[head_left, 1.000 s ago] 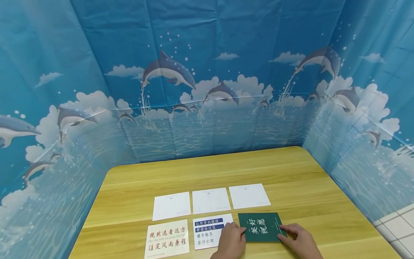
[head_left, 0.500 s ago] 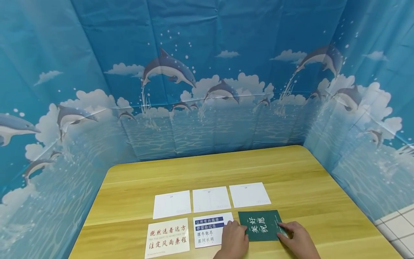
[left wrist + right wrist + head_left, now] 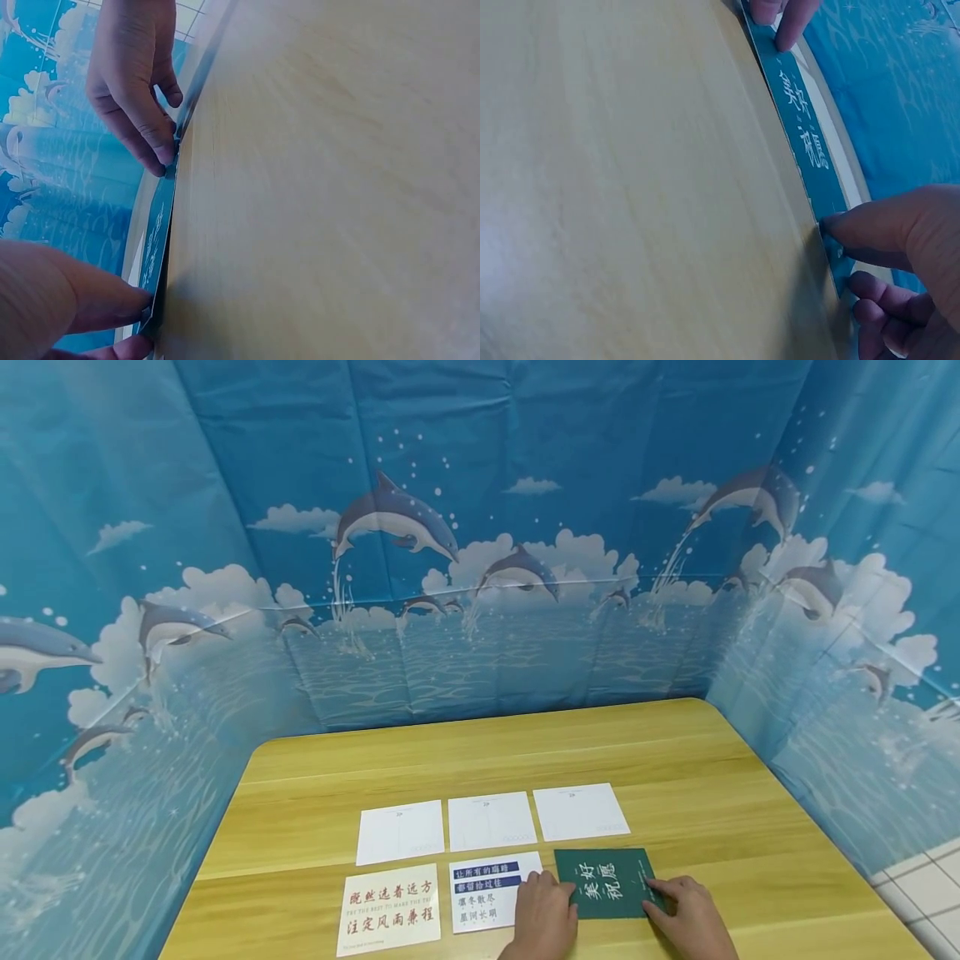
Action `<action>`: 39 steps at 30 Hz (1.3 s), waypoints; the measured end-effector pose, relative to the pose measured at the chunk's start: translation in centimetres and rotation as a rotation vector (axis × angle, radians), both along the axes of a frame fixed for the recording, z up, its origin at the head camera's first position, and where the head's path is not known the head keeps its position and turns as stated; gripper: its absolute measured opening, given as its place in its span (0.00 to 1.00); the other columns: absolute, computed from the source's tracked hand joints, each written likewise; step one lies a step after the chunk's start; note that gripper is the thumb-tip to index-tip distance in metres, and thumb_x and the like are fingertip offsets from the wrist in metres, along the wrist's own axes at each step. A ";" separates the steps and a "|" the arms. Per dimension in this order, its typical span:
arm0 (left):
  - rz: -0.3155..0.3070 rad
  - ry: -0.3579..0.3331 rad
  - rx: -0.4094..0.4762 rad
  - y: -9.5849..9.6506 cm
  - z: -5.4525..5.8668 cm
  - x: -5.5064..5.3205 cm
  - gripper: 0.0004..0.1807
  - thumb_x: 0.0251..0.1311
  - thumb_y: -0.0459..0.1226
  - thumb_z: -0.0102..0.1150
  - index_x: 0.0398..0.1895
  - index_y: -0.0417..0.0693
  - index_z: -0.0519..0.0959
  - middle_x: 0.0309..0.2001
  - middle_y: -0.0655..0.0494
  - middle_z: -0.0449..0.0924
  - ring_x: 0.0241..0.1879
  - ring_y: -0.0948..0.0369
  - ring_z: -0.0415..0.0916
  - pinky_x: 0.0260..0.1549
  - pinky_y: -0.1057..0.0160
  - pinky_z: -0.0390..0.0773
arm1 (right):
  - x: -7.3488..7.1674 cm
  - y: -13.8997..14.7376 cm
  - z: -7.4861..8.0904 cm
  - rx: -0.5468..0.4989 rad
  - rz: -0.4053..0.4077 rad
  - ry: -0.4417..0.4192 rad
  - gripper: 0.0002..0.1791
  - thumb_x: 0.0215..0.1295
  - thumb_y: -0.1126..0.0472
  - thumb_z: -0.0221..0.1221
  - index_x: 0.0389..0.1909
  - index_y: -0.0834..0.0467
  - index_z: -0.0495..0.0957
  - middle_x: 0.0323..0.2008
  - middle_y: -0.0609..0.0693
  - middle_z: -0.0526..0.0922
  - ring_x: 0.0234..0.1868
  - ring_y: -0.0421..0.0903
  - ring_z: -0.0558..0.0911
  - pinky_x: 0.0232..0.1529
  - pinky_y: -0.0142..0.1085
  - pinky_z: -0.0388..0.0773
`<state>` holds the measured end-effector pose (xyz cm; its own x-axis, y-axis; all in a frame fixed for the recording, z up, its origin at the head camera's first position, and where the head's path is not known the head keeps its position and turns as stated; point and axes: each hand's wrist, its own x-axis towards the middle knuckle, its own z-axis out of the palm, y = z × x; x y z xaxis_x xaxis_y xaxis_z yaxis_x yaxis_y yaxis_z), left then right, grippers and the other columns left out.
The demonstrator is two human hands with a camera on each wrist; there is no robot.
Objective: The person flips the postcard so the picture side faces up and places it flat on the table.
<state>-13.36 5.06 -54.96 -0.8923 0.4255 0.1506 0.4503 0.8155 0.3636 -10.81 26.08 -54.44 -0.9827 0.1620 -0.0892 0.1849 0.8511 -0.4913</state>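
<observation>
I'm pinching opposite edges of the green card with my left fingers and right fingers. It's sitting low at the surface, just right of the blue-banded card; I should be squaring it with even pressure, not buckling it.

Over my remote feed, I record the green card as thin paper stock, smooth and near matt. I find the cream card, the blue-banded white card and the white postcards also smooth, matt paper. The tabletop shows wood grain under a smooth, faintly glossy finish; I cannot tell timber from laminate. The dolphin-print backdrop is creased sheeting with soft sheen, plastic or cloth undetermined. Floor tiles look smooth.
</observation>
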 end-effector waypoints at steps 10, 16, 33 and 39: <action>0.007 0.000 -0.023 0.1 0.1 0.1 0.13 0.51 0.43 0.63 0.39 0.50 0.84 0.27 0.58 0.71 0.28 0.64 0.63 0.28 0.66 0.65 | 0.1 0.1 -0.1 0.001 0.008 -0.004 0.22 0.50 0.59 0.67 0.42 0.69 0.80 0.32 0.53 0.76 0.33 0.49 0.72 0.35 0.44 0.69; -0.002 0.009 -0.007 -0.1 0.0 0.2 0.13 0.50 0.42 0.64 0.38 0.48 0.84 0.27 0.58 0.69 0.28 0.64 0.63 0.27 0.67 0.64 | 0.2 0.1 -0.1 -0.004 0.011 0.003 0.21 0.50 0.59 0.67 0.43 0.69 0.80 0.30 0.51 0.75 0.30 0.47 0.69 0.31 0.40 0.65; 0.001 0.044 0.003 -0.1 -0.3 -0.1 0.10 0.49 0.41 0.64 0.36 0.51 0.85 0.27 0.58 0.70 0.29 0.63 0.65 0.28 0.66 0.66 | -0.3 0.1 0.3 -0.017 -0.003 -0.048 0.22 0.49 0.59 0.68 0.42 0.69 0.80 0.28 0.50 0.75 0.28 0.45 0.68 0.30 0.40 0.67; -0.027 0.068 -0.027 0.0 -0.5 -0.2 0.10 0.50 0.41 0.64 0.35 0.50 0.85 0.26 0.58 0.69 0.28 0.64 0.64 0.27 0.67 0.65 | -0.4 0.0 0.3 -0.021 -0.006 -0.029 0.21 0.49 0.60 0.67 0.41 0.70 0.80 0.28 0.50 0.76 0.28 0.45 0.68 0.30 0.40 0.67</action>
